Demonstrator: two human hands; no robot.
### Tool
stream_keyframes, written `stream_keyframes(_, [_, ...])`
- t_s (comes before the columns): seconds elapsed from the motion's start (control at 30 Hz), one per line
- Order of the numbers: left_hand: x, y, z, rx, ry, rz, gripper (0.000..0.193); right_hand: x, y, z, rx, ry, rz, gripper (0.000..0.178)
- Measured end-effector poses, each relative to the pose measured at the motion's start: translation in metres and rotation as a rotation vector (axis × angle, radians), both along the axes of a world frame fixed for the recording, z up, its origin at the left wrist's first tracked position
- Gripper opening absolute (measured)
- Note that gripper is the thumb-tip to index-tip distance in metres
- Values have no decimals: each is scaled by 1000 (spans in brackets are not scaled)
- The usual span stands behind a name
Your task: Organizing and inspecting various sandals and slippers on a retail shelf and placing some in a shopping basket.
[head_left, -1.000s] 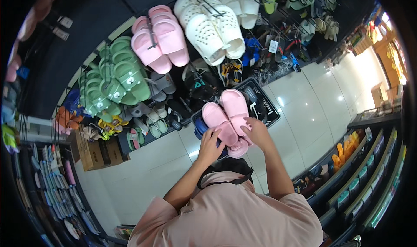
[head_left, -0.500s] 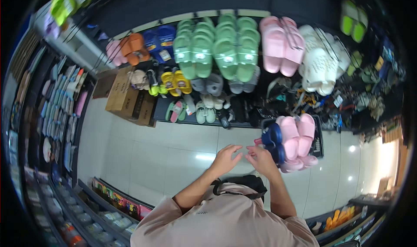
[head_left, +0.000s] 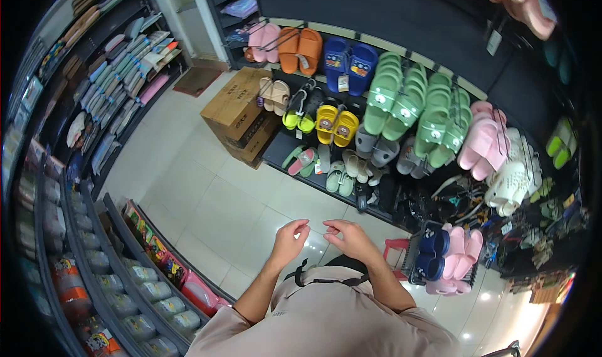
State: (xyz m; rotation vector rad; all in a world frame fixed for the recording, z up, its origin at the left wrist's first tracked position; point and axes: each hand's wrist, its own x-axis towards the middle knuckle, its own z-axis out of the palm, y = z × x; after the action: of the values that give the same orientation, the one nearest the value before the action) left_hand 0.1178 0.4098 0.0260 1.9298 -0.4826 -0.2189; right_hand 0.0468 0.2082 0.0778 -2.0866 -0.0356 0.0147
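Note:
My left hand (head_left: 290, 242) and my right hand (head_left: 352, 239) are raised in front of my body, their fingertips facing each other across a small gap. The fingers of both are loosely bent, with thumbs apart from them, and I make out nothing held in either. Below them is a black strap (head_left: 326, 280) at my waist. To the right of my right hand, a dark basket (head_left: 414, 260) on a red stool (head_left: 396, 244) carries navy slippers (head_left: 433, 255) and pink slippers (head_left: 461, 250).
Ahead, a dark rack holds green slides (head_left: 392, 100), blue slides (head_left: 348, 65), yellow slippers (head_left: 337, 125) and white clogs (head_left: 511, 184). Cardboard boxes (head_left: 235, 109) stand at its left end on the tiled floor (head_left: 216, 197). Shelves of folded textiles (head_left: 128, 68) and jars (head_left: 141, 325) line the left.
My view has turned left, so the rack and basket appear farther right and more boxes and shelving show. Both hands stay raised, with fingers a little more bent.

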Motion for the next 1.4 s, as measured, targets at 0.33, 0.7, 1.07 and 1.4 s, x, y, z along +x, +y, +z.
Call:
stream_keyframes(0.33, [107, 22, -7, -193, 163, 231, 25, 124, 12, -20, 112, 36, 172, 37])
stream_keyframes(0.7, [275, -7, 7, -576, 497, 378, 32, 304, -9, 6, 183, -44, 298, 44])
stream_keyframes(1.07, [482, -32, 7, -971, 677, 323, 38, 434, 21, 13, 416, -64, 92, 61])
stream_keyframes(1.4, [720, -66, -20, -1149, 974, 142, 51, 534, 76, 19, 425, -111, -129, 60])
